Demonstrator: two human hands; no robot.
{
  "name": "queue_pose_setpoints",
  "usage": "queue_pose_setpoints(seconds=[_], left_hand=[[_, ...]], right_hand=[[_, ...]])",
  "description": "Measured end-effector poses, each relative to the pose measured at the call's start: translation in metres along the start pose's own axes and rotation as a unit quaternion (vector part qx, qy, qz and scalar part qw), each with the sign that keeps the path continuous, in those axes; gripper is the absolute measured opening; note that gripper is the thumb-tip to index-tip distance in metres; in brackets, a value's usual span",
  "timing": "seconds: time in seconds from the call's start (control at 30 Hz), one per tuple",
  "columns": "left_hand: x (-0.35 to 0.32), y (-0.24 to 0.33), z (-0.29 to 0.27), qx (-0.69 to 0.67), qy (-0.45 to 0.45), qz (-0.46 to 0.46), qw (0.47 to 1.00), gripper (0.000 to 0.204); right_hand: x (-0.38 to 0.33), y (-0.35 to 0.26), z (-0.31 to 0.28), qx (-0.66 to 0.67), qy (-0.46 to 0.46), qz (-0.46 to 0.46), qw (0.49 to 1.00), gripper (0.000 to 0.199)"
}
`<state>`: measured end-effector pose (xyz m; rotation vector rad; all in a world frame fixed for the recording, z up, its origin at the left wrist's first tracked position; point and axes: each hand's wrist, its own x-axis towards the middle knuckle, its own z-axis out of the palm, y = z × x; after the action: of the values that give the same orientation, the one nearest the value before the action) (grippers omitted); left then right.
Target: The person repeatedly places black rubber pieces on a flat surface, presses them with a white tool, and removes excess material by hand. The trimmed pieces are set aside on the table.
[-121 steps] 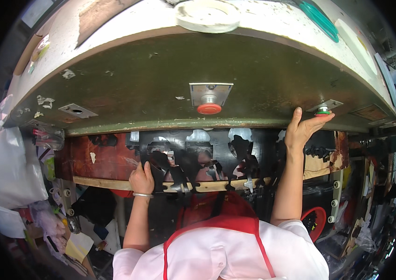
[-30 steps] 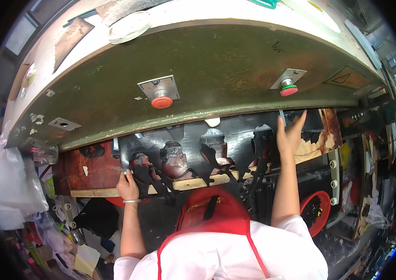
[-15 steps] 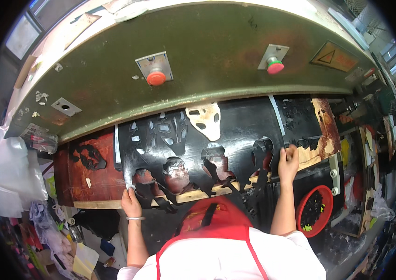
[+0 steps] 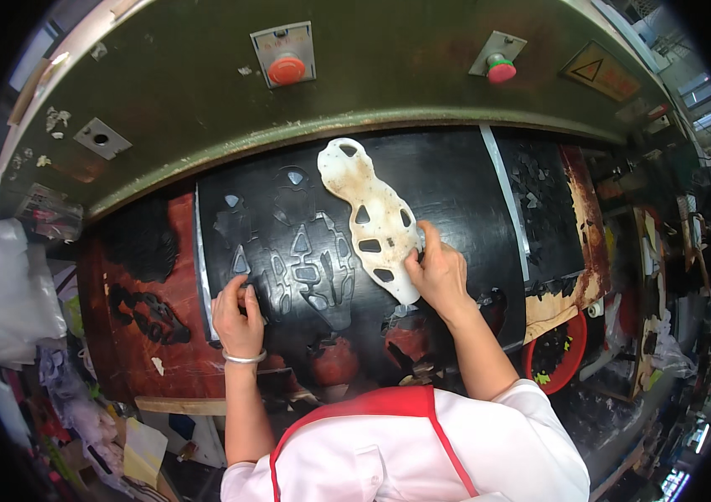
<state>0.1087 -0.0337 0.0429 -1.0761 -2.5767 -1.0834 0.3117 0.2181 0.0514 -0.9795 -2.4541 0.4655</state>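
Note:
My right hand [image 4: 441, 272] grips the edge of an off-white, sole-shaped plate [image 4: 380, 205] pierced by several holes, near its lower end. The plate lies slantwise over a glossy black sheet [image 4: 456, 184]. To the left, my left hand [image 4: 239, 316] touches the sheet beside sole-shaped cut outlines [image 4: 301, 268] with small openings. Its fingers are bent, with thumb and forefinger apart and nothing visible between them. Along the sheet's near edge are large cut-out gaps, through which the reddish board [image 4: 334, 361] shows.
A green machine beam [image 4: 389, 75] spans the far side, with a red push button [image 4: 287, 70] and a pinkish one [image 4: 501, 70]. Black scraps [image 4: 150, 314] lie on the board at left. A red basin [image 4: 574, 356] stands at right. Clear plastic [image 4: 16, 289] hangs at far left.
Both hands have left the sheet's near edge and moved farther in. My right hand now holds the off-white plate, whose full length shows nearer me. More of the sheet's far part is visible.

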Motion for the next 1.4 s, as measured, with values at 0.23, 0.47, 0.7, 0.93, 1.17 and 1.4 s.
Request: queue_pose_setpoints(seconds=[0.23, 0.47, 0.7, 0.93, 1.17, 1.4], left_hand=[[-0.017, -0.005, 0.008, 0.021, -0.052, 0.033, 0.998, 0.016], [-0.021, -0.003, 0.008, 0.005, -0.048, 0.026, 0.999, 0.016], [-0.026, -0.002, 0.002, 0.168, -0.092, 0.084, 0.978, 0.044], [-0.027, -0.011, -0.001, 0.164, -0.114, 0.044, 0.979, 0.043], [-0.024, -0.013, 0.002, 0.175, -0.115, 0.056, 0.976, 0.045], [-0.020, -0.010, 0.004, 0.181, -0.110, 0.064, 0.975, 0.044]], right_hand=[[-0.052, -0.008, -0.115, 0.303, -0.389, -0.025, 0.870, 0.018], [-0.053, -0.039, -0.029, 0.009, -0.087, -0.034, 0.996, 0.101], [-0.027, -0.031, 0.000, 0.203, -0.014, 0.033, 0.979, 0.089], [-0.037, 0.047, -0.086, 0.581, 0.028, 0.243, 0.777, 0.060], [-0.111, 0.120, -0.136, 0.815, 0.224, 0.300, 0.442, 0.065], [-0.116, 0.129, -0.142, 0.861, 0.290, 0.295, 0.295, 0.070]])
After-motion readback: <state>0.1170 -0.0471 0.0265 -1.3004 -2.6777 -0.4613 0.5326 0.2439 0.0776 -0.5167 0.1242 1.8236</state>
